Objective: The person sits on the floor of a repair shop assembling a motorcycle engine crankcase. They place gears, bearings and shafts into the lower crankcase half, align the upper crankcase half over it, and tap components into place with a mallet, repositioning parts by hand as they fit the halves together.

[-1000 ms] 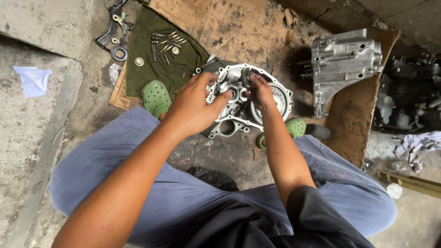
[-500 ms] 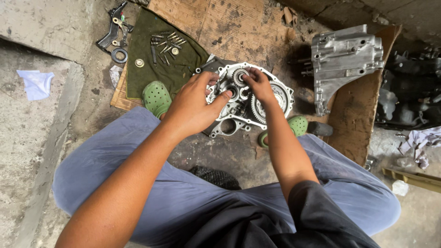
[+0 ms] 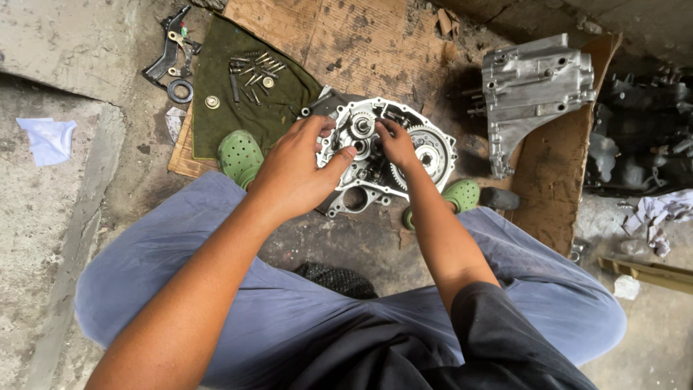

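Note:
An aluminium gearbox case half [image 3: 433, 177] lies open on the ground between my feet, with a large toothed gear [image 3: 431, 153] on its right and a smaller gear cluster [image 3: 359, 128] on its left. My left hand [image 3: 296, 170] wraps the gear cluster from the left, thumb pressed on a lower gear, fingers over the case rim. My right hand [image 3: 395, 144] pinches the same cluster from the right with curled fingertips. What lies under the fingers is hidden.
A dark green cloth [image 3: 249, 94] with several bolts and washers lies at the back left on cardboard [image 3: 361, 36]. The other case half [image 3: 534, 90] stands at the right. Green clogs [image 3: 240, 155] flank the case. Black tools [image 3: 170, 54], a rubber ring [image 3: 180, 90] and a pale rag [image 3: 49, 139] lie left.
Both hands stay on the gear cluster. My right hand has shifted slightly left toward the cluster, and my left thumb has settled on the lower gear.

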`<state>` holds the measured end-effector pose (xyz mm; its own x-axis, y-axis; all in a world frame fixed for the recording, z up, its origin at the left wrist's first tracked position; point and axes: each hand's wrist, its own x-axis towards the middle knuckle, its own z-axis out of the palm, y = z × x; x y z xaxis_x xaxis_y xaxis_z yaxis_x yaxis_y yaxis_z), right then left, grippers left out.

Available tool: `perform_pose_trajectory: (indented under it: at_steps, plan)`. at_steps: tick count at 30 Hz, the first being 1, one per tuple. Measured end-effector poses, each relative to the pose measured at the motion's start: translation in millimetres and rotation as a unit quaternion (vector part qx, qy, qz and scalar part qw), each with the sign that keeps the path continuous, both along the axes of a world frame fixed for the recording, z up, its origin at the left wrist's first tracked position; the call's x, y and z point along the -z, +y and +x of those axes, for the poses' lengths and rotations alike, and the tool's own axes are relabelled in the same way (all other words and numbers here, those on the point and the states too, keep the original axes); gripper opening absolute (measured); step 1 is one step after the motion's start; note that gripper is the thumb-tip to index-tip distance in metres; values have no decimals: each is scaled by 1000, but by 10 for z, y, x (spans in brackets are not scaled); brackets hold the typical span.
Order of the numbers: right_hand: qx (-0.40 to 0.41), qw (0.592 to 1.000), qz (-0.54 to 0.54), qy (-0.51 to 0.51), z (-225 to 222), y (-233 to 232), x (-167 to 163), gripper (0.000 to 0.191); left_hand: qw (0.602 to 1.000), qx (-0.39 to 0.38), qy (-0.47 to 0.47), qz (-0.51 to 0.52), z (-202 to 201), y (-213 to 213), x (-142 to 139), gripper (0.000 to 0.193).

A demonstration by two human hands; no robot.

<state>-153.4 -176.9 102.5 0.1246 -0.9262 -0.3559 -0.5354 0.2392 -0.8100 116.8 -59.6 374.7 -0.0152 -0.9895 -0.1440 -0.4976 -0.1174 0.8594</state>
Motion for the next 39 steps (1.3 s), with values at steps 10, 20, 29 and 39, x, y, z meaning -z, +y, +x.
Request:
perform_pose_trajectory:
  at_steps: [10, 20, 29, 39]
  plan:
    - [-64, 982, -174, -33, 100, 91, 86, 48, 1000, 4, 4, 14, -24, -30, -64, 51]
    - [114, 978, -114, 132, 137, 516, 53, 32, 999, -1, 17, -29, 4, 12, -76, 49]
    - [-85, 962, -227, 123, 158, 129, 9, 76, 1000, -7, 23, -18, 4, -43, -182, 49]
    - [76, 977, 26, 197, 266, 449, -157, 61, 999, 2, 18, -38, 42, 23, -191, 50]
